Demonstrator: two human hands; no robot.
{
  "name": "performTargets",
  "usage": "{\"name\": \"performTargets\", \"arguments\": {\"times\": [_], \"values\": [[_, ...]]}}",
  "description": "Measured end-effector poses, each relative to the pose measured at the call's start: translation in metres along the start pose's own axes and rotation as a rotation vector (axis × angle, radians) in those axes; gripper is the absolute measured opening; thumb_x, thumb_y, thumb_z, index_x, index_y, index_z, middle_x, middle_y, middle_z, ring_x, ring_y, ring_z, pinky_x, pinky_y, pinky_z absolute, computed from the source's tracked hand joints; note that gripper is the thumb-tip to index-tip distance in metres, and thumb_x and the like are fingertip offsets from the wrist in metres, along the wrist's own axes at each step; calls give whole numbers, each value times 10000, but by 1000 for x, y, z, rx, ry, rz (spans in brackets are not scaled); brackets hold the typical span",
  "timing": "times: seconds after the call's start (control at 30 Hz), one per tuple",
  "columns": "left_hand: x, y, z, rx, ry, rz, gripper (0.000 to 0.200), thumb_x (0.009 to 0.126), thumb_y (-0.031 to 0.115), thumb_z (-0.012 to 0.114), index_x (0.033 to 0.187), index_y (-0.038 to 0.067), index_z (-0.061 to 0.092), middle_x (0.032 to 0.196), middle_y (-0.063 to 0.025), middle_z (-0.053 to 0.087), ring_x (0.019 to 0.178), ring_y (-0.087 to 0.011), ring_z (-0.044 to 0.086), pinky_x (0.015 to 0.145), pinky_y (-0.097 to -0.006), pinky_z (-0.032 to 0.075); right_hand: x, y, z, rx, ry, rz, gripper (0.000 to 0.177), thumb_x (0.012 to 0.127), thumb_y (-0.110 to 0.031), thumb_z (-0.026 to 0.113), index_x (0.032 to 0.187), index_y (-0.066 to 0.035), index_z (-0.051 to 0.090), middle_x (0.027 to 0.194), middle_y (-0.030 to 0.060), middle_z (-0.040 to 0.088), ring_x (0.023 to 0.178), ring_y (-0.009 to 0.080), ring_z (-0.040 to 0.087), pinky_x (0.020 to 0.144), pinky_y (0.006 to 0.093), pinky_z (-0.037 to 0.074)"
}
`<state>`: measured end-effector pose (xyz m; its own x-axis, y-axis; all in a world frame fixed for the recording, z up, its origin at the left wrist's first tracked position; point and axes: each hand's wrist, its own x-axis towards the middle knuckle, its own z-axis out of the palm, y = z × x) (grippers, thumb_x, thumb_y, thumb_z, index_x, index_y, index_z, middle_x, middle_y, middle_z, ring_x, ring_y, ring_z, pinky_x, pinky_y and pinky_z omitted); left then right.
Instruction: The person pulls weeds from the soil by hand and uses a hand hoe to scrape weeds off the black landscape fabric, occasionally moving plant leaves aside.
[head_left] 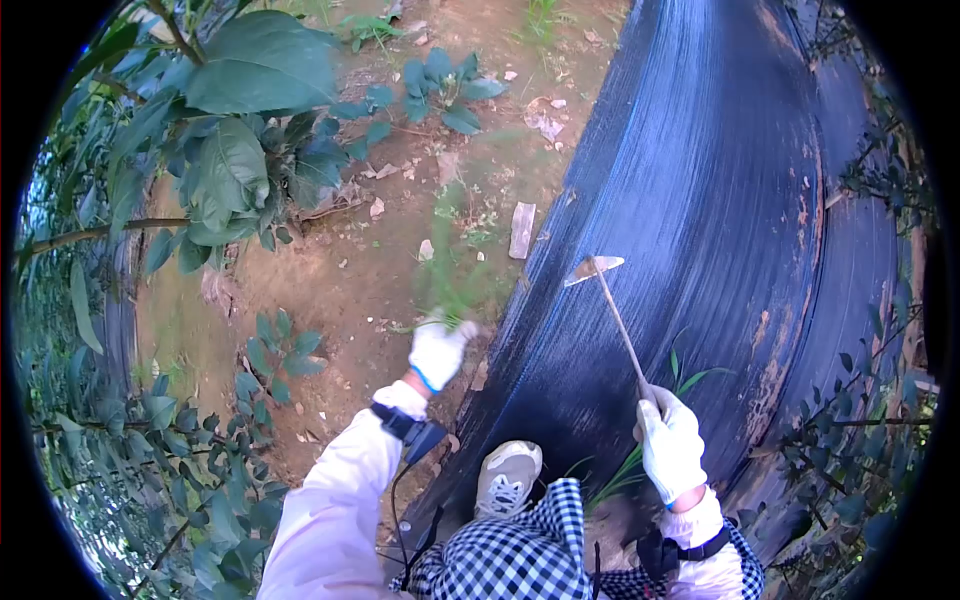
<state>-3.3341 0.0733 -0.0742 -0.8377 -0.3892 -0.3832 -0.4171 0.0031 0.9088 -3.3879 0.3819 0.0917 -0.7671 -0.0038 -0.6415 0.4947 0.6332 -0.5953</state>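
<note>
My left hand (440, 350), in a white glove, is closed at the lower middle over bare soil. Blurred green grass (452, 285) sticks up from its fingers. Further right, my right hand (670, 440), also gloved in white, is wrapped round the thin handle of a small hoe (622, 325). The hoe's flat metal blade (594, 270) is over the black plastic sheet (700, 220), near its left edge; whether it touches the sheet cannot be made out.
Leafy branches (265, 65) hang at the upper left, and more foliage lines the right side. A flat pale stone (521, 230) lies on the soil. My shoe (508, 478) is at the bottom, with grass blades (620, 478) to its right.
</note>
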Motion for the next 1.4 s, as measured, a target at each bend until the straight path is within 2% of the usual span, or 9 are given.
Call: {"name": "performTargets", "arguments": {"times": [0.13,0.23,0.43,0.6,0.93,1.1,1.2,1.3,1.4], "values": [[21,28,-59,72,89,86,185,881,185,672,920,7,636,712,-45,642,659,-135,573,619,-326,458,-2,-6,2,-31,-13,-2,323,942,-162,526,1190,23,617,734,89,643,619,131,590,621,298,479],[60,-24,-89,922,-74,196,351,812,253,699,1063,19,625,994,-222,641,927,-359,616,839,-429,475,-1,-8,1,-43,-7,-4,323,940,-166,528,1187,20,621,750,104,654,641,137,609,642,301,487],[114,32,-5,924,270,187,802,643,360,815,1319,86,481,1265,-238,494,1184,-403,468,1031,-435,397,-5,-10,3,-47,-4,14,321,935,-145,540,1191,33,615,742,89,652,613,125,596,604,292,480],[162,42,18,956,-5,247,420,768,230,728,1140,56,638,1175,-185,592,1108,-402,542,955,-425,454,-6,-17,4,31,-13,28,300,949,-112,527,1185,54,610,719,38,622,595,67,536,560,248,444],[169,14,7,-265,229,-47,175,952,175,573,984,18,644,830,-67,688,621,-138,610,516,-282,478,-8,-23,-3,242,81,103,298,946,-108,519,1186,43,609,699,3,566,557,61,504,513,233,424],[114,33,49,-165,255,-90,175,952,195,575,1007,29,558,662,-8,558,524,-103,526,445,-267,423,-14,-47,-22,351,217,-22,318,971,-125,482,1218,51,576,665,-36,480,513,32,411,454,198,338],[62,60,72,322,43,148,237,903,219,622,1045,35,573,668,-54,609,561,-194,606,558,-328,511,-12,-49,-26,451,308,-112,344,984,-170,482,1233,57,555,654,-48,455,490,22,356,429,195,267],[20,102,78,530,-909,429,533,775,289,733,1215,50,548,1208,-190,591,1057,-320,617,872,-408,507,-11,-57,-27,460,390,-145,332,986,-184,488,1216,43,564,624,-54,440,477,19,337,423,197,235],[25,68,89,604,-950,614,622,731,260,742,1262,46,498,1291,-195,493,1132,-388,563,962,-420,473,-11,-59,-26,441,384,-143,329,986,-175,487,1225,38,562,639,-55,452,485,18,346,428,195,245]]}}
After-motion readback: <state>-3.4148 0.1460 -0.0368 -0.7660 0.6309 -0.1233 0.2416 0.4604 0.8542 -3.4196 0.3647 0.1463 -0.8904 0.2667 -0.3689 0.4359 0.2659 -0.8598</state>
